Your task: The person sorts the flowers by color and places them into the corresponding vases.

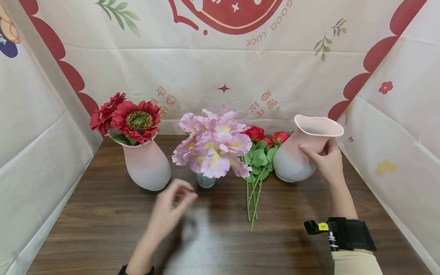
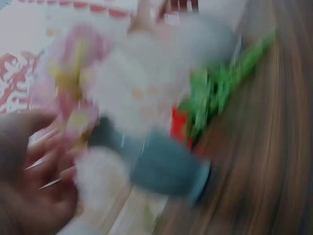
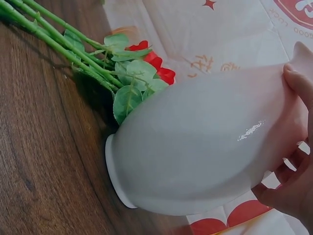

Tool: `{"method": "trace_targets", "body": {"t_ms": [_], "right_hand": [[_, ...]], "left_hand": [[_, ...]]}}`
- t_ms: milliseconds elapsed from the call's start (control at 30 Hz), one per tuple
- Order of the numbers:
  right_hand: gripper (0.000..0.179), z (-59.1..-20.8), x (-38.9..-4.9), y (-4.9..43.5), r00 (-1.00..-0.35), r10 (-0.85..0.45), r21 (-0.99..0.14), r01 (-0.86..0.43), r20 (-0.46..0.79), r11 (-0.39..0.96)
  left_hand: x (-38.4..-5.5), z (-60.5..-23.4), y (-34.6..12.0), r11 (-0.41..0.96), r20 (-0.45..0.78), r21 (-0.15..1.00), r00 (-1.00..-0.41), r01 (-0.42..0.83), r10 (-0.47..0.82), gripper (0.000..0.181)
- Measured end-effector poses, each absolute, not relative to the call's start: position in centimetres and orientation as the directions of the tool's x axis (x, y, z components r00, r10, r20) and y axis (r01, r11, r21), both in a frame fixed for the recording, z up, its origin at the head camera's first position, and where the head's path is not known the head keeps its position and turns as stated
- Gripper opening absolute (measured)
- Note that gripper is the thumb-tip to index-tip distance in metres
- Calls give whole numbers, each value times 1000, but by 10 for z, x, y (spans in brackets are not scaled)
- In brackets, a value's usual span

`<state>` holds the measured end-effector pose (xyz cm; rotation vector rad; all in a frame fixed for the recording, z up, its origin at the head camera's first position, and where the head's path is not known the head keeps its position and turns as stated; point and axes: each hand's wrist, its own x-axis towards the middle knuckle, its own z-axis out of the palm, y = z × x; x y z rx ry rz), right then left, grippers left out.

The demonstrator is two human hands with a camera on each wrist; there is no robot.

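Observation:
My right hand (image 1: 328, 162) grips the neck of a pink-and-grey vase (image 1: 292, 158), thumb on the near side and fingers round the right. No flowers show in its mouth, and its foot is at or close to the tabletop; I cannot tell whether it touches. Bare and slightly blurred, my left hand (image 1: 170, 204) hovers over the table with loosely bent fingers. Nearest to it are a small blue-grey vase (image 2: 166, 166), which holds pink irises (image 1: 214, 147), and a second pink-and-grey vase (image 1: 148, 166) with red sunflower-like blooms (image 1: 137, 120).
Several red roses (image 1: 254, 133) with green stems (image 1: 255, 202) lie on the dark wooden table (image 1: 220, 244) between the irises and the held vase. Printed cloth (image 1: 206, 72) walls in the table at the back and both sides.

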<state>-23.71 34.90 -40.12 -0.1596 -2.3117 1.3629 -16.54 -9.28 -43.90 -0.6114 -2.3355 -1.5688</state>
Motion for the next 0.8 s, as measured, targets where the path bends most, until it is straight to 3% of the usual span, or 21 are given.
{"method": "trace_targets", "body": {"t_ms": [67, 133, 233, 400, 533, 800], "right_hand": [[74, -401, -236, 351, -893, 320, -851, -118, 316, 512], [75, -401, -236, 352, -893, 326, -854, -110, 310, 509], [74, -403, -239, 352, -889, 339, -871, -119, 307, 477], [74, -409, -243, 349, -882, 346, -886, -150, 320, 438], [73, -410, -243, 347, -877, 347, -888, -165, 331, 430], [72, -392, -230, 337, -884, 341, -897, -167, 321, 410]], "left_hand": [[-166, -441, -74, 263, 299, 861, -852, 435, 430, 17], [-170, -446, -54, 251, 165, 895, -796, 369, 583, 24], [-183, -456, -23, 314, 22, 902, -758, 297, 652, 31], [-209, -470, 20, 460, -123, 870, -824, 179, 553, 39], [-225, -474, 45, 499, -174, 862, -871, 91, 459, 48], [-245, -478, 73, 554, -248, 832, -909, -24, 334, 21]]}}
